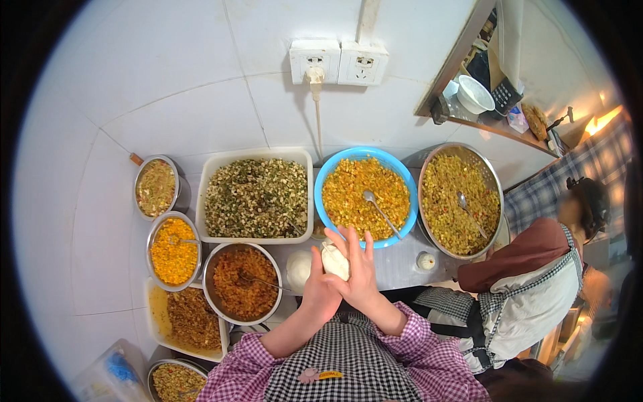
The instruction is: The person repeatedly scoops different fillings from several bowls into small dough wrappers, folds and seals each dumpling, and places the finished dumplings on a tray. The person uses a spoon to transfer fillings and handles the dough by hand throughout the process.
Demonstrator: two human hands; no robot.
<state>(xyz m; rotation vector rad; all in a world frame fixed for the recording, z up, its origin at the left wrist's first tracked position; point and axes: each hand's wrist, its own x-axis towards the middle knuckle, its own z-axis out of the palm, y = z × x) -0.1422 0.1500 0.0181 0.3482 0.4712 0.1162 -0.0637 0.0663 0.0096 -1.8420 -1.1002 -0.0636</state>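
Note:
Between my two palms sits a pale dough bun (335, 260) with a gathered top. My left hand (321, 291) cups it from the left, thumb pointing up. On its other side my right hand (359, 274) presses against it with the fingers spread upward. Just left of my hands, a smooth white rounded thing, perhaps dough (299, 271), rests on the metal worktop (392, 261); my left hand partly covers it. A small pleated bun (426, 261) with some filling showing at its top stands farther right on the worktop.
Along the wall stand a white tub (310, 201) of chopped filling, a blue basket (413, 196) and a steel colander (498, 201), both with spoons. Several filled containers, including a steel bowl (278, 291), are at left. A person in an apron (532, 301) is close at right.

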